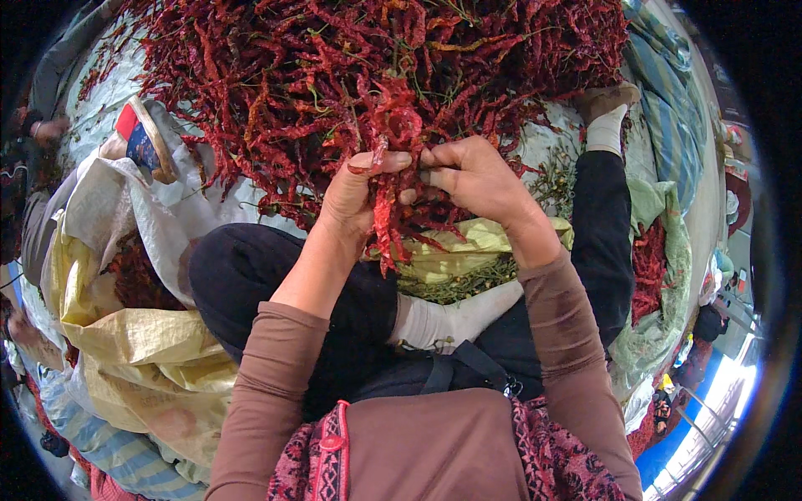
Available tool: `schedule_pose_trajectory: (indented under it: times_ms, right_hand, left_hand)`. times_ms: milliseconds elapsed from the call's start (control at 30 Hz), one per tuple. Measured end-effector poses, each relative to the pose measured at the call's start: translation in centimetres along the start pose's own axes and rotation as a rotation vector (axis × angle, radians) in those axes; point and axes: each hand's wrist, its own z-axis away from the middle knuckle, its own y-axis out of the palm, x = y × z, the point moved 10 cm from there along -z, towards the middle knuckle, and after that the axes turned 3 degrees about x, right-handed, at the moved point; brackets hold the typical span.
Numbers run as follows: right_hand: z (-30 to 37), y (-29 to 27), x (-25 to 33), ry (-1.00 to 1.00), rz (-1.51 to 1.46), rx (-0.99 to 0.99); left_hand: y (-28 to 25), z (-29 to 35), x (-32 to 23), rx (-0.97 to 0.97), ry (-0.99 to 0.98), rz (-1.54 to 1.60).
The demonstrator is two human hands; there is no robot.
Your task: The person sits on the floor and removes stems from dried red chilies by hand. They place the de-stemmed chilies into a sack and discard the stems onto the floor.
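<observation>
A bunch of long, wrinkled dried red chilies [384, 221] hangs from my left hand [352, 190], with the thumb pressed over it. My right hand [483, 179] is closed in a pinch against the right side of the same bunch; what lies between its fingertips is too small to make out. Both hands meet at the near edge of a big heap of dried red chilies [276, 92]. Below them, green-brown stems [468, 284] lie by a yellow woven sack [447, 255] in front of my folded leg.
On the left, a white and yellow sack [138, 338] holds darker chilies. A pale green sack [660, 288] with red chilies stands at the right. My stretched leg [600, 225] borders the heap. More stems [554, 185] are scattered beside it. Another person's hand [52, 128] shows far left.
</observation>
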Motion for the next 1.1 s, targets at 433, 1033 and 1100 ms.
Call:
schedule_pose_trajectory:
  times_ms: [433, 1033, 1100]
  right_hand:
    - [3.4, -6.9, -10.1, 0.438, -0.209, -0.599]
    - [1.8, -0.7, 8.4, -0.496, 0.673, -0.175]
    - [1.7, -0.5, 7.8, -0.493, 0.757, -0.110]
  left_hand:
    - [-1.0, 0.7, -0.5, -0.133, 0.125, -0.153]
    - [1.1, -0.4, -1.1, -0.154, 0.293, -0.947]
    - [1.4, -0.6, -1.4, -0.138, 0.312, -1.009]
